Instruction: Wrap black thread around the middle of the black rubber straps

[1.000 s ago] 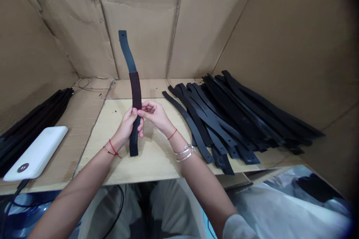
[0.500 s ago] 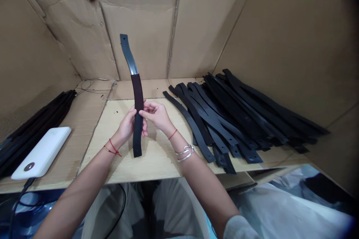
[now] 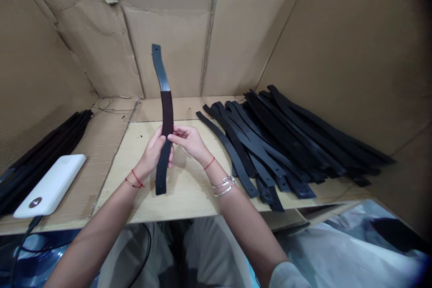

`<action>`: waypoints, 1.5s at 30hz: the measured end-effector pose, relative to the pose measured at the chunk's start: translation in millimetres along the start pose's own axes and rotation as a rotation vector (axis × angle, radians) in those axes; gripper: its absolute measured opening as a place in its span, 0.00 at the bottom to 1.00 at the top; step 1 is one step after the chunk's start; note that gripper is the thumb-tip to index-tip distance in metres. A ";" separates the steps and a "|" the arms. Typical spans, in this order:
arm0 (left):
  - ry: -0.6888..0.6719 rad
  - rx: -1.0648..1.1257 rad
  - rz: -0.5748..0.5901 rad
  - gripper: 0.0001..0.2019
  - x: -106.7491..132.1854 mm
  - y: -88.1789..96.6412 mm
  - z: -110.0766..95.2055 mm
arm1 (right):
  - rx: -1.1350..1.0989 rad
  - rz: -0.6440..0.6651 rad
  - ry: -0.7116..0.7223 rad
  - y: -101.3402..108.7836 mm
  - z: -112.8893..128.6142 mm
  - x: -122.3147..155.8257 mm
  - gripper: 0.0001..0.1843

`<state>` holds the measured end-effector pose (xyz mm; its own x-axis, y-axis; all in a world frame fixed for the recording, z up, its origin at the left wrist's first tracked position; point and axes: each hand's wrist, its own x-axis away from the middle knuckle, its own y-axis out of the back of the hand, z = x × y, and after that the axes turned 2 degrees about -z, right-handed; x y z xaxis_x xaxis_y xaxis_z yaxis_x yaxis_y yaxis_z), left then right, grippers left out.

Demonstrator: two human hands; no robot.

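Observation:
I hold one long black strap [image 3: 162, 168] upright over a pale wooden board [image 3: 189, 193]. A dark brown sleeve [image 3: 167, 112] wraps the strap's middle, and a bare black end rises above it toward the cardboard wall. My left hand [image 3: 152, 152] is closed round the strap just below the sleeve. My right hand [image 3: 189, 140] pinches the sleeve's lower edge with its fingertips. The strap's lower end, with a small hole, hangs just above the board.
A big pile of black straps [image 3: 283, 139] lies on the right of the board. Another bundle of black straps [image 3: 40, 153] lies at the left, with a white power bank [image 3: 50, 184] and its cable beside it. Cardboard walls [image 3: 337, 45] enclose the bench.
The strap has tilted, its top end leaning right and its lower end swinging slightly left. Both hands keep their hold near the sleeve's lower edge.

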<state>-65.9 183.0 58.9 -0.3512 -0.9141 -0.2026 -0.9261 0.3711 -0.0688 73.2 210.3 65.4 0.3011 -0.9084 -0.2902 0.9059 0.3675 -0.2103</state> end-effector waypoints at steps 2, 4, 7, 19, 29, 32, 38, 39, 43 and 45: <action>-0.013 -0.020 -0.019 0.31 -0.3 -0.7 -0.1 | 0.036 0.036 0.020 0.7 0.8 -0.3 0.18; -0.017 -0.018 -0.043 0.30 -1.1 -1.0 0.3 | 0.107 0.064 0.038 5.3 2.7 -1.8 0.20; -0.020 -0.008 -0.084 0.29 -2.6 -0.9 1.1 | 0.317 -0.091 0.026 21.5 6.1 -4.7 0.23; -0.048 -0.046 -0.195 0.29 -4.6 0.9 2.3 | 1.314 -0.452 -0.344 42.5 -26.9 -2.9 0.21; -0.088 -0.021 -0.268 0.28 -2.6 -1.4 -2.3 | 0.253 -0.289 0.033 4.9 4.8 3.5 0.23; -0.100 -0.027 -0.282 0.28 -4.4 1.4 -3.0 | 0.186 -0.134 0.047 -10.5 12.2 12.9 0.24; -0.113 -0.060 -0.336 0.31 -6.8 7.0 0.3 | 0.276 -0.020 0.001 -21.4 12.6 20.7 0.19; -0.117 -0.061 -0.335 0.32 -6.7 7.3 0.6 | 0.273 -0.023 0.002 -21.8 12.6 20.7 0.18; -0.132 -0.063 -0.329 0.33 -5.4 6.7 0.9 | 0.260 -0.029 0.012 -21.9 12.3 20.0 0.18; -0.133 -0.061 -0.327 0.32 -4.9 6.0 0.9 | 0.267 -0.030 0.008 -21.6 11.8 19.7 0.18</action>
<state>-69.6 189.8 58.6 -0.0179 -0.9521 -0.3054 -0.9945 0.0486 -0.0931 63.1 182.1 75.3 0.2712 -0.9162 -0.2950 0.9613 0.2733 0.0348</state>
